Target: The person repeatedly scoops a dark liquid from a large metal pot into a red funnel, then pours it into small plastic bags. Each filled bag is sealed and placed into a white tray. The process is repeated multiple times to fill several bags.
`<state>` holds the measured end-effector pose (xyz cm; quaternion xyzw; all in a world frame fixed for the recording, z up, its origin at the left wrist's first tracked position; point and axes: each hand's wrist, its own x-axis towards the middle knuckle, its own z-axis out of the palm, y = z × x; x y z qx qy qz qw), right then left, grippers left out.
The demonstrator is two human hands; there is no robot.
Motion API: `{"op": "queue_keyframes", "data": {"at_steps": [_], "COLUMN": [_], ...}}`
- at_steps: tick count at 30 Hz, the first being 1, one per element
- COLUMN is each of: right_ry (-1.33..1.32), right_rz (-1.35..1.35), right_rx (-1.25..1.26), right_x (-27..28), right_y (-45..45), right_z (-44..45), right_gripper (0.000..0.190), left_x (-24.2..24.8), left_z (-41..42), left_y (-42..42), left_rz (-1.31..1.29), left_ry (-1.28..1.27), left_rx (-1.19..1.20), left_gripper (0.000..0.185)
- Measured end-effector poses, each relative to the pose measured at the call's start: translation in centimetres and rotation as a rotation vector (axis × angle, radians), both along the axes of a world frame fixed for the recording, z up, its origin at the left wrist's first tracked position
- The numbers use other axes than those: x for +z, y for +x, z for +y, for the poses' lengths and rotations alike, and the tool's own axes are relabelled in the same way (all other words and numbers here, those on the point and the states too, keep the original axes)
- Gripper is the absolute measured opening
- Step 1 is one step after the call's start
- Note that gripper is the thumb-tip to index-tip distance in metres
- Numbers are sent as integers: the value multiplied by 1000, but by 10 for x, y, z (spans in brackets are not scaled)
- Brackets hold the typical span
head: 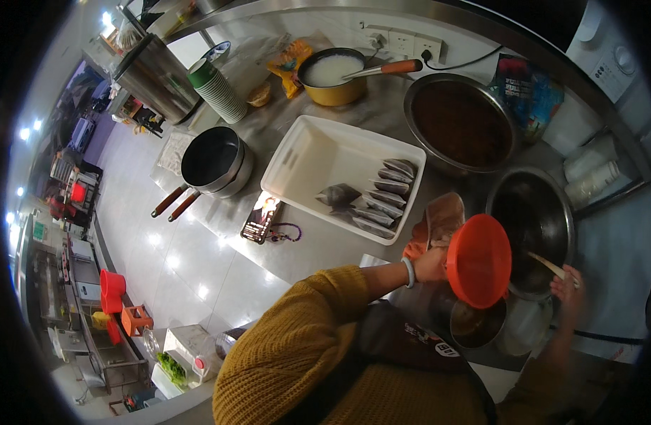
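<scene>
My left hand [430, 264], with a pale bangle at the wrist, grips the near side of a round red plastic vessel [479, 260]. The vessel is tilted beside a large steel basin [569, 218] and covers part of its rim. In my right hand [569, 288] is a pale wooden-handled utensil [548, 265] reaching over that basin, whose inside looks dark. The utensil's far end is hard to make out. Below the red vessel stands a smaller metal pot [477, 328] with something brownish inside. A pinkish-orange cloth [446, 215] lies next to my left hand.
A white plastic tub [304, 159] holds several dark filled sachets [386, 199]. Behind it stand a steel bowl of dark brown liquid [461, 125] and a gold pot [336, 95] with whitish contents. Two stacked saucepans [214, 159], a phone [260, 217] and stacked paper cups [219, 93] are further left.
</scene>
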<state>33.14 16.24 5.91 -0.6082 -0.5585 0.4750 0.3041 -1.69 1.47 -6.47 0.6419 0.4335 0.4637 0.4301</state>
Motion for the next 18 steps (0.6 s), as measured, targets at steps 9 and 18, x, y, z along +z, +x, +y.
{"op": "queue_keyframes", "data": {"at_steps": [9,18], "right_ry": [201,433], "right_rz": [394,332], "right_rx": [-175,38], "right_x": [-11,124], "right_y": [-11,8], "right_z": [-34,-100], "right_gripper": [37,30], "left_x": [-32,-20], "left_z": [3,34], "left_y": [-14,9], "left_rz": [29,16], "left_ry": [-57,-144], "left_rx": [-134,-112], "left_gripper": [50,50]}}
